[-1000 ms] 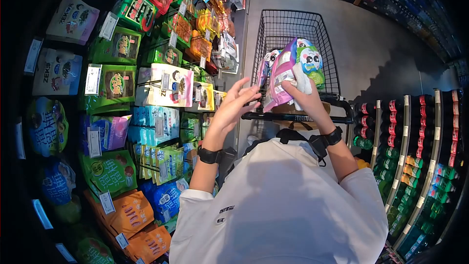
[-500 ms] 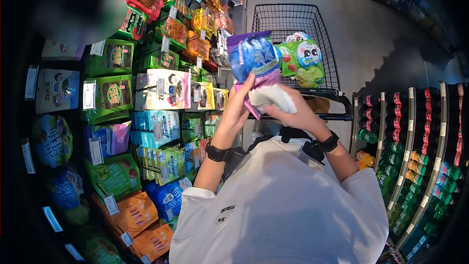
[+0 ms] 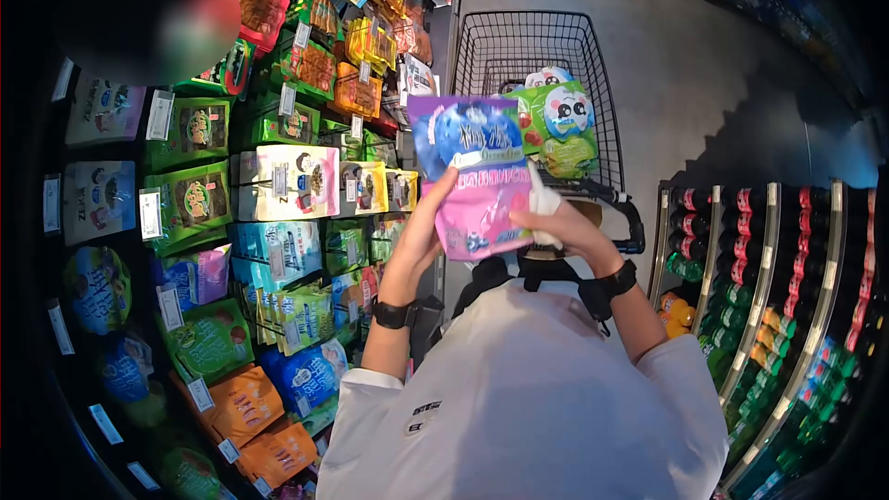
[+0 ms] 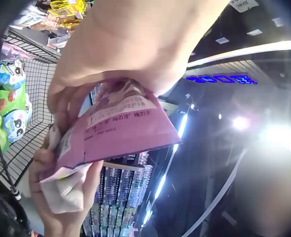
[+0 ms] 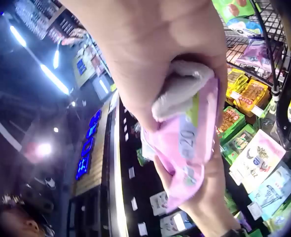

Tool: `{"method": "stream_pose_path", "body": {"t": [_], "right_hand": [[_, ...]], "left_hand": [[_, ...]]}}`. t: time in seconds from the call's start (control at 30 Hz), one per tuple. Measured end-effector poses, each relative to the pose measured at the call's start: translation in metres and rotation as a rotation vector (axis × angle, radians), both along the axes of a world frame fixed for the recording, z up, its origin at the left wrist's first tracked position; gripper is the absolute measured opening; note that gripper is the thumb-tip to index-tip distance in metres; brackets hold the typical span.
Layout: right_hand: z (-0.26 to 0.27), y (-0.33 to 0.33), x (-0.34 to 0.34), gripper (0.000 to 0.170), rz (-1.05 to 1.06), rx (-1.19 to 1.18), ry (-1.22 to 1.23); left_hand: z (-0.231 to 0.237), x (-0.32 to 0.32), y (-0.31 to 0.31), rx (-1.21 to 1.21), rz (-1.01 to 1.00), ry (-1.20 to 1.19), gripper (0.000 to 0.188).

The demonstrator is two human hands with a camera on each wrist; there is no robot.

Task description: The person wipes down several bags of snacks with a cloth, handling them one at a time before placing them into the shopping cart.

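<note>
A pink and purple snack bag [image 3: 486, 208] with blueberries printed on its front is held upright between both hands, its printed face toward the head camera. On its left edge my left hand [image 3: 426, 227] grips it, thumb across the front and fingers behind. My right hand [image 3: 576, 230] pinches the lower right edge, thumb on the front. A crumpled white cloth-like wad [image 3: 546, 211] is also held in the right hand, against the bag; the right wrist view shows this wad [image 5: 182, 91] tucked under the palm. In the left wrist view the bag's pink bottom [image 4: 130, 136] shows.
A black wire shopping cart [image 3: 607, 83] stands ahead, with green panda-print bags [image 3: 567, 113] inside. Shelves of hanging snack packets [image 3: 287, 183] line the left, with price tags. Rows of drink bottles [image 3: 741, 259] fill racks on the right.
The bag has come back from over the cart toward the body and turned its blueberry front up. My left hand, earlier off the bag, has taken hold of its left edge.
</note>
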State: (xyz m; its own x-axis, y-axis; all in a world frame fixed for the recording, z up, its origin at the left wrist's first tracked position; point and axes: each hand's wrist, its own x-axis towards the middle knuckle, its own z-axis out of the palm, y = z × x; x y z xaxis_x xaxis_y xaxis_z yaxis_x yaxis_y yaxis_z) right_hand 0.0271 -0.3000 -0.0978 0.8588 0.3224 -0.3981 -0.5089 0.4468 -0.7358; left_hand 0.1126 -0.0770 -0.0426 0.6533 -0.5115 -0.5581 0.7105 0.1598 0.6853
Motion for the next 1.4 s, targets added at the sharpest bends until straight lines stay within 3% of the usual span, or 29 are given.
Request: {"method": "stream_pose_path", "body": {"t": [0.07,0.2,0.27,0.37,0.43,0.57,0.63,0.7,0.77,0.87,1.0,1.1,1.17,1.23,1.3,1.4], "right_hand": [[-0.008,0.001,0.001,0.055,0.045,0.081,0.035],[-0.025,0.001,0.02,0.045,0.027,-0.055,0.118],[-0.036,-0.005,0.027,0.042,0.095,-0.172,0.191],[-0.042,-0.001,0.034,0.036,0.001,-0.098,0.054],[-0.066,-0.01,0.042,0.036,-0.075,-0.283,0.013],[-0.091,-0.003,0.061,0.032,-0.539,-0.228,-0.083],[-0.083,0.008,0.061,0.032,-0.641,-0.223,0.081],[-0.118,-0.005,0.06,0.033,-0.428,-0.158,0.113],[-0.124,0.013,0.049,0.034,-0.417,-0.261,0.165],[-0.078,0.059,0.026,0.044,-0.072,-0.349,-0.052],[-0.056,0.112,-0.009,0.053,-0.027,-0.375,-0.141],[-0.041,0.151,-0.039,0.05,-0.066,-0.248,-0.089],[-0.034,0.17,-0.065,0.049,-0.015,-0.288,-0.105],[-0.025,0.188,-0.089,0.051,0.044,-0.275,-0.127],[-0.036,0.197,-0.108,0.053,0.047,-0.306,-0.141],[-0.045,0.211,-0.127,0.055,0.013,-0.34,-0.108]], "left_hand": [[-0.004,-0.007,0.0,0.077,0.016,0.053,0.05],[-0.014,-0.026,0.012,0.235,-0.04,-0.129,0.055],[-0.023,-0.033,0.023,0.219,0.028,-0.09,0.059],[-0.036,-0.049,0.037,0.236,0.096,-0.054,0.067],[-0.046,-0.058,0.046,0.13,0.186,-0.145,0.065],[-0.006,-0.065,0.079,0.228,0.262,-0.199,0.053],[-0.005,-0.079,0.11,0.235,0.386,-0.257,0.047],[-0.005,-0.092,0.139,0.241,0.487,-0.286,0.043],[-0.008,-0.111,0.174,0.277,0.634,-0.333,0.033],[-0.015,-0.144,0.229,0.348,0.858,-0.373,0.026],[-0.021,-0.204,0.31,0.387,1.157,-0.531,0.023],[-0.016,-0.252,0.366,0.485,1.438,-0.674,0.018],[-0.016,-0.276,0.405,0.739,1.633,-0.891,0.016],[-0.009,-0.298,0.436,0.992,1.766,-0.914,0.027],[0.009,-0.313,0.45,1.143,1.838,-0.918,0.03],[0.014,-0.335,0.459,1.118,1.815,-0.981,0.028]]}}
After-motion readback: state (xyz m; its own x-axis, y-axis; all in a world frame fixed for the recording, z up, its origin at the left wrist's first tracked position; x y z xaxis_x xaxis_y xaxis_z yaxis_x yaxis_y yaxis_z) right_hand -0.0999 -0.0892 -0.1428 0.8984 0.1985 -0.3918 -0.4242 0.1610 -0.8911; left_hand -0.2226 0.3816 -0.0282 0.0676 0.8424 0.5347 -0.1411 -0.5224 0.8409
